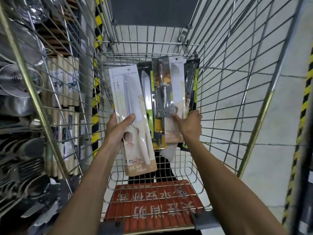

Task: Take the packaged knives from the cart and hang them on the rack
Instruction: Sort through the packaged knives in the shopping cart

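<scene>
Both my arms reach down into a wire shopping cart (225,102). My left hand (116,128) is shut on a packaged knife with a white and beige card (130,99), held above the other packs. My right hand (189,124) grips a bunch of packaged knives (171,92): a dark pack with a serrated blade in front, a white and beige pack behind it, and black packs at the right. A black and green knife pack (146,92) lies between the two hands. The rack for hanging is not clearly in view.
Store shelves at the left hold metal strainers (20,78), stacked steel utensils (22,158) and boxed goods (64,92). A red seat flap with white characters (152,204) closes the cart's near end. Pale tiled floor with yellow-black tape (303,107) lies to the right.
</scene>
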